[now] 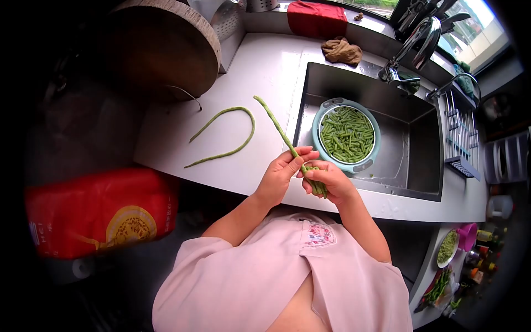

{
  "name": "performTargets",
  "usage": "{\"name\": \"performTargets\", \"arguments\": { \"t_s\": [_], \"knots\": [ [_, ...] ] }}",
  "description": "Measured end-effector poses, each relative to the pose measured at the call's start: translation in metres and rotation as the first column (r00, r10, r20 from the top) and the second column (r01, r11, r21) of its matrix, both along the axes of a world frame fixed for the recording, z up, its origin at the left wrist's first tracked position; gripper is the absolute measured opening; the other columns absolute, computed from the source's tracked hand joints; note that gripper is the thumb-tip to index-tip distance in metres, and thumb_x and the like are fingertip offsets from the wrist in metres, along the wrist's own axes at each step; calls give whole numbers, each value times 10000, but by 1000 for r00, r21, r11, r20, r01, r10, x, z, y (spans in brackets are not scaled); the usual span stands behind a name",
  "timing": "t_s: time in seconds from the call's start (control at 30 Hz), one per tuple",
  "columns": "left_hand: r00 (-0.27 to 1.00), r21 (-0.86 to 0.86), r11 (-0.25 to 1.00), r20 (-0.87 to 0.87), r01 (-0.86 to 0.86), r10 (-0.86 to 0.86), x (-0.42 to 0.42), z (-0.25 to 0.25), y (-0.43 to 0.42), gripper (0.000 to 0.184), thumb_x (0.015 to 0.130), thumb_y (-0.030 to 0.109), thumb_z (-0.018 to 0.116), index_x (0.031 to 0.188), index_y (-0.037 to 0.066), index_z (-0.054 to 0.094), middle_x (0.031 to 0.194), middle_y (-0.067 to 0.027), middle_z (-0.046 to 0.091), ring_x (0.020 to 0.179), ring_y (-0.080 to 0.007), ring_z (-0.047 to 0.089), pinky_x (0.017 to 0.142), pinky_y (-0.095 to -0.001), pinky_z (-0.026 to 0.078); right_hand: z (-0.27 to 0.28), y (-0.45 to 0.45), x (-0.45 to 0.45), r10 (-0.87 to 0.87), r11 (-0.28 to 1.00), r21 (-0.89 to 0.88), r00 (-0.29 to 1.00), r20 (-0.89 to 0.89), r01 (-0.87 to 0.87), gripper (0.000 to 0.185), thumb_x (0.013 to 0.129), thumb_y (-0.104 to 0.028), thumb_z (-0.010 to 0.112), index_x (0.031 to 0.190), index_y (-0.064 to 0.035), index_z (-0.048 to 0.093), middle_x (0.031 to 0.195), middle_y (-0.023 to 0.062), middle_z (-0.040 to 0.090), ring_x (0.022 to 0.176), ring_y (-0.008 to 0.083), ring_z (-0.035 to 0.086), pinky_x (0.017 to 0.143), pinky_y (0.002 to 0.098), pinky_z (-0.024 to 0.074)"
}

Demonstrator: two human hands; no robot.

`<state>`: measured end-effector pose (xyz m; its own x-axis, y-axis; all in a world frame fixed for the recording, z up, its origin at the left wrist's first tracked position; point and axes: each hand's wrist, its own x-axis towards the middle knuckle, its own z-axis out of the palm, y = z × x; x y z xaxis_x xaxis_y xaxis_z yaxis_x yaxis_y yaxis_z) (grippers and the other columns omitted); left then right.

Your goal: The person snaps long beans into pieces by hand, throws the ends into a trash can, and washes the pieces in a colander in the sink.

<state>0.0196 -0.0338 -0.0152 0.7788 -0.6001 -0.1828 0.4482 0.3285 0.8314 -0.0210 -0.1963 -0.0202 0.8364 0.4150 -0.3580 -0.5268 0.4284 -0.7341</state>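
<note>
My left hand (pixel 280 172) is closed around a long green bean (pixel 275 123), whose free end points up and away over the counter. Close beside it, my right hand (pixel 333 180) is wrapped round a small bunch of short bean pieces (pixel 317 182), and its thumb and fingers meet the lower end of the long bean. Another long bean (pixel 253 124) lies curved on the white counter to the left. Cut bean pieces (pixel 347 133) fill a light blue colander (pixel 376 145) in the sink, just beyond my right hand.
The steel sink (pixel 425 149) has a chrome faucet (pixel 391 72) at its back edge. A brown cloth (pixel 342 51) and a red cloth (pixel 316 19) lie behind. At right stands a dish rack (pixel 460 135); at left, a round wooden board (pixel 166 50) and a red bag (pixel 102 213).
</note>
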Motion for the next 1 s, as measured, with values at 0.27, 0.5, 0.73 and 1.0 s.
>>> {"name": "performTargets", "arguments": {
  "t_s": [0.27,0.5,0.73,1.0],
  "knots": [
    [964,-127,984,221,-125,151,-6,5,1,203,946,147,442,1055,21,558,1139,-140,578,1163,-213,471,1020,-337,321,-4,4,6,-345,868,-369,938,30,331,158,825,-187,537,811,-33,572,606,43,573,430,76,464,369,195,348],
    [992,-82,996,121,-32,42,-3,9,2,257,958,209,409,1101,32,528,1162,-147,561,1192,-240,440,994,-383,345,0,-9,3,-233,972,21,972,-22,234,243,828,-239,563,927,-17,579,765,95,631,505,83,529,385,186,393],
    [1000,-61,998,13,-13,14,3,4,1,273,957,214,412,1116,24,526,1143,-156,569,1081,-211,526,930,-349,400,10,-1,-4,-57,993,-104,998,-10,56,186,777,-195,611,840,-20,608,604,63,578,464,88,514,346,186,326],
    [904,-98,988,401,-115,145,-19,20,1,276,970,217,388,1075,15,545,1116,-133,590,1189,-229,442,1030,-379,297,-18,-22,5,-445,895,-41,883,-149,444,151,817,-183,537,809,-37,577,630,61,590,423,92,470,331,207,344]
  ]
}}
